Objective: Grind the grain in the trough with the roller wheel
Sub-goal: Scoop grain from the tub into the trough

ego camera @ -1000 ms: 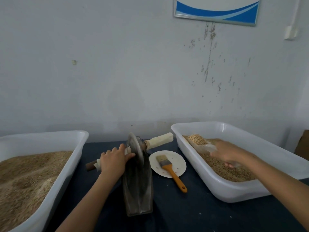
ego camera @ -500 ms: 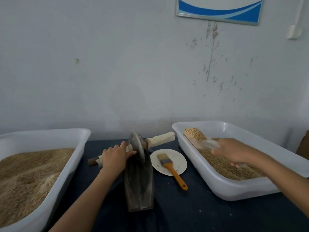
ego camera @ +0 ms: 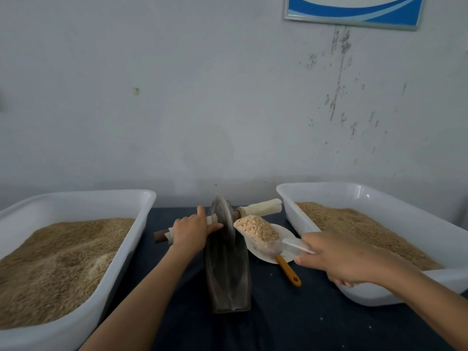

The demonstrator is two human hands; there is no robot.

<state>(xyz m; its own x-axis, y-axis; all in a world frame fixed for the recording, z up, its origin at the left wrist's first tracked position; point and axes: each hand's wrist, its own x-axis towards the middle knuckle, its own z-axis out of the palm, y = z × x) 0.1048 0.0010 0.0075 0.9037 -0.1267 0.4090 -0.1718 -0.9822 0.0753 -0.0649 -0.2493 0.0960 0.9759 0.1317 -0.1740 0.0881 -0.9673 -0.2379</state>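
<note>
A dark boat-shaped metal trough [ego camera: 229, 272] stands lengthwise on the dark table between two tubs. The grey roller wheel [ego camera: 224, 216] stands upright in its far end, on an axle with cloth-wrapped handles. My left hand [ego camera: 191, 230] grips the left handle. The right handle [ego camera: 262, 207] sticks out free. My right hand [ego camera: 339, 257] holds a clear plastic scoop [ego camera: 266, 236] heaped with pale grain, its tip just right of the wheel above the trough's rim.
A white tub [ego camera: 359, 196] of grain sits at the right, another white tub [ego camera: 76, 198] of brown grain at the left. Beneath the scoop lies a white plate [ego camera: 260, 257] with an orange-handled brush [ego camera: 288, 271]. A wall rises close behind the table.
My right hand has lifted the loaded scoop out of the right tub and carried it left to the trough. My left hand has stayed on the wheel's left handle.
</note>
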